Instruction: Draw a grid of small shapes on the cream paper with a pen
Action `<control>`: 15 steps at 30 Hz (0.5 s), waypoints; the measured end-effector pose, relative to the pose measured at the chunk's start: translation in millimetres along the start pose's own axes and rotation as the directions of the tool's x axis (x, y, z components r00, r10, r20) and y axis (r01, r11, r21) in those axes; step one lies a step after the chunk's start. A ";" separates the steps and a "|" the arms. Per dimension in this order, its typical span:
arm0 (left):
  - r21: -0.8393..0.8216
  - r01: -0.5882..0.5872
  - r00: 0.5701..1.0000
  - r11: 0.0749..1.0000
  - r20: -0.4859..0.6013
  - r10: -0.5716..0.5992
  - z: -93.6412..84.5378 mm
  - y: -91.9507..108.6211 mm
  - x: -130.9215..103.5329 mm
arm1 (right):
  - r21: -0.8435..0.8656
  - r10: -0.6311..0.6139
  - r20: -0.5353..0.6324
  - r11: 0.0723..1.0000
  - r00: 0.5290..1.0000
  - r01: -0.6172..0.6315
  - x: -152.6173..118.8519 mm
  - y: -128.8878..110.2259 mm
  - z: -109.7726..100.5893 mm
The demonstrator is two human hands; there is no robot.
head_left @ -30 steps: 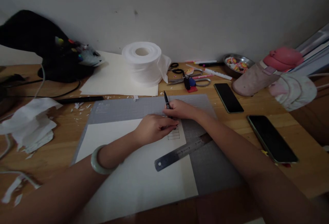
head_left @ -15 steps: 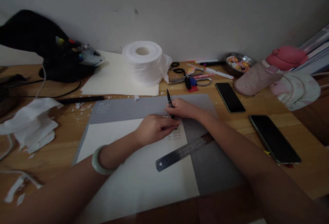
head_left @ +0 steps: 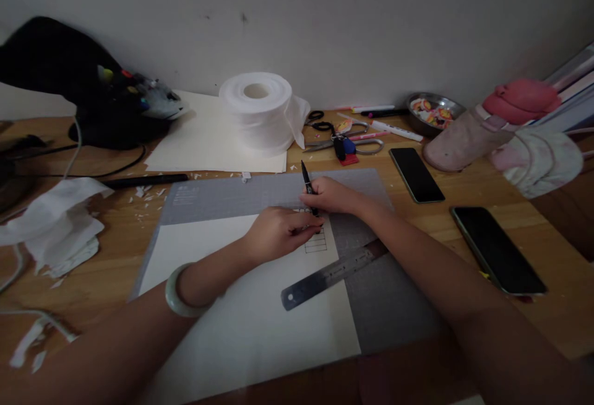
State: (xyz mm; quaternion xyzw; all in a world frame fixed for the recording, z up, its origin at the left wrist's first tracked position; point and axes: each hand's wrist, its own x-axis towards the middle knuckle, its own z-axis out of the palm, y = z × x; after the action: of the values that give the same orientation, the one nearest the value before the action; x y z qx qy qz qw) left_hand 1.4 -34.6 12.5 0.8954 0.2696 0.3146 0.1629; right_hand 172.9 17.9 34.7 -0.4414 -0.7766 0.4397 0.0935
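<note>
My right hand (head_left: 328, 195) is closed round a slim black marker pen (head_left: 306, 176), whose upper end points towards the wall. At the pen's lower end, my left hand (head_left: 283, 231) pinches with thumb and fingers; a dark bit shows at its fingertips, the rest is hidden. Both hands are over a large sheet of cream paper (head_left: 260, 330), near its upper right corner. A small ruled grid (head_left: 316, 243) in black lines is drawn there, partly covered by the left fingers. Below it, a steel ruler (head_left: 320, 278) lies slanted across the paper's right edge.
Under the paper is a grey cutting mat (head_left: 371, 318). Behind it stand a white tissue roll (head_left: 260, 123), scissors (head_left: 369, 145) and pens (head_left: 396, 131). Two phones (head_left: 416, 174), a pink-lidded bottle (head_left: 464, 139) and a metal bowl (head_left: 417, 121) are right. Crumpled tissue (head_left: 65, 219) lies left.
Hardly anything differs. The pen's lower end has tilted slightly to the right, while both hands stay almost in place. The view has shifted a little.
</note>
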 end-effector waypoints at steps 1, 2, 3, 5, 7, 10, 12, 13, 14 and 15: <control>0.001 0.000 1.000 1.000 0.000 0.000 0.0 -0.1 0.2 | 0.002 0.005 0.003 1.000 1.000 -0.005 -0.4 0.2 -0.1; 0.003 0.000 1.000 1.000 0.003 0.000 0.0 0.0 0.3 | 0.004 0.007 0.009 1.000 1.000 -0.007 -0.7 0.3 -0.2; 0.005 0.001 1.000 1.000 0.006 -0.001 -0.1 0.1 0.4 | 0.005 0.007 0.010 1.000 1.000 -0.007 -1.0 0.3 -0.1; 0.003 0.005 1.000 1.000 0.007 -0.005 -0.5 0.5 0.4 | -0.001 0.001 0.000 1.000 1.000 -0.001 -1.3 0.2 0.0; 0.001 0.008 1.000 1.000 0.001 -0.008 -0.9 0.9 0.2 | -0.013 -0.010 -0.007 1.000 1.000 0.010 -1.5 -0.2 0.1; -0.002 0.014 1.000 1.000 0.003 -0.014 -1.1 1.3 0.0 | -0.019 -0.029 0.005 0.999 1.000 0.029 -1.8 -0.6 -0.2; -0.004 0.019 1.000 1.000 0.011 -0.019 -0.6 1.1 -0.2 | -0.004 -0.034 0.020 0.999 0.999 0.034 -1.9 0.1 -0.7; -0.006 0.021 1.000 1.000 0.011 -0.021 -0.3 1.0 -0.3 | 0.011 -0.033 0.023 0.999 0.999 0.033 -1.9 0.9 -1.0; -0.007 0.022 1.000 1.000 0.010 -0.022 0.0 0.9 -0.4 | 0.032 -0.030 0.022 0.999 0.999 0.029 -1.9 2.0 -1.3; -0.009 0.023 1.000 1.000 0.009 -0.022 0.4 0.8 -0.5 | 0.060 -0.026 0.017 0.998 1.000 0.025 -1.8 3.3 -1.6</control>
State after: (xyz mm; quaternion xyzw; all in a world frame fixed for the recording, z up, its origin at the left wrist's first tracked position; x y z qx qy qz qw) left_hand 1.7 -35.5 12.4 0.8929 0.2776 0.3102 0.1715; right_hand 176.8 18.2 33.5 -0.4243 -0.7696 0.4655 0.1053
